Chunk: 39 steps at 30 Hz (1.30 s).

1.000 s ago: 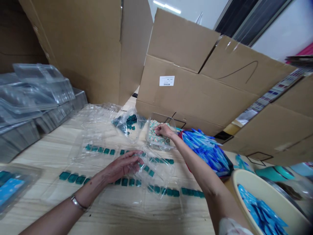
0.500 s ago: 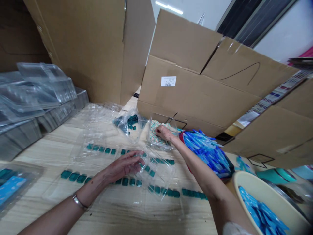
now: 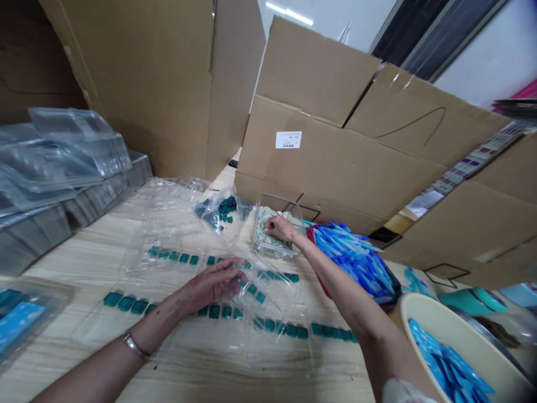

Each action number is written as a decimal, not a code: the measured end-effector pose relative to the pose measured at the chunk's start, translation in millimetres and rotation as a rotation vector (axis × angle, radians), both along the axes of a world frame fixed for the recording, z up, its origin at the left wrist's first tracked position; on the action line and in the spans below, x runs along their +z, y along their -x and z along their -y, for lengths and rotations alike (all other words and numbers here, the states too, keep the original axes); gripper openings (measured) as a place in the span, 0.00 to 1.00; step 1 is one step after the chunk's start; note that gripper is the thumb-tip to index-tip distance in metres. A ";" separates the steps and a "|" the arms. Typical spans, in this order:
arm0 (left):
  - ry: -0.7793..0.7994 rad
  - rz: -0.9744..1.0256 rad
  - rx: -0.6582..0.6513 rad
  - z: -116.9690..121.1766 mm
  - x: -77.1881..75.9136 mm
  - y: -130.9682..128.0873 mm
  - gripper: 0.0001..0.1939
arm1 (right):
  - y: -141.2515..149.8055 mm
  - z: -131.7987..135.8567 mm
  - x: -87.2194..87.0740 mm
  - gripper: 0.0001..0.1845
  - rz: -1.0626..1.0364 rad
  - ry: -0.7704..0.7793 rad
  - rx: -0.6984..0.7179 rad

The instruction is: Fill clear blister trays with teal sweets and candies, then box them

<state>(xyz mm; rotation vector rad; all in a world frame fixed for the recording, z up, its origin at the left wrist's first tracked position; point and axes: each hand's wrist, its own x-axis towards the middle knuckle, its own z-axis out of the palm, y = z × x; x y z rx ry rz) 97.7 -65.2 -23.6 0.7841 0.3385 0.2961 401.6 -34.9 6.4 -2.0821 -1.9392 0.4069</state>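
Note:
My left hand (image 3: 220, 284) has its fingers curled at the near-left edge of a clear plastic tray (image 3: 274, 299), which lies tilted over other trays and holds a few teal square pieces (image 3: 256, 293). My right hand (image 3: 280, 228) reaches into a clear plastic box (image 3: 274, 250) filled with small pink, white and teal bits (image 3: 268, 212). Its fingertips are pinched together down among the bits, and what lies between them is hidden. More clear trays, with rows of teal squares (image 3: 140, 305), spread over the table around my left hand.
An open plastic bag (image 3: 226, 215) of teal pieces lies behind the trays. To the right stand a bin of blue pens (image 3: 356, 260) and a cream tub (image 3: 413, 308) with blue packets. Stacked clear containers (image 3: 79, 162) fill the left. Cardboard (image 3: 327, 162) walls the back.
The view has shifted slightly. My right hand stays in the box with its fingers moving a little among the bits; my left hand keeps its place at the tray.

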 end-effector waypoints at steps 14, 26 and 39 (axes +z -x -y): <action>0.009 0.002 -0.001 0.2 1.9 0.2 0.18 | 12.2 8.9 4.9 0.06 0.093 -0.027 0.048; 0.018 0.001 -0.011 -0.2 5.7 1.8 0.18 | 12.7 11.5 9.6 0.06 0.151 0.069 0.101; -0.015 0.016 -0.002 0.3 1.4 0.4 0.17 | -12.3 14.0 19.7 0.06 -0.274 0.081 0.060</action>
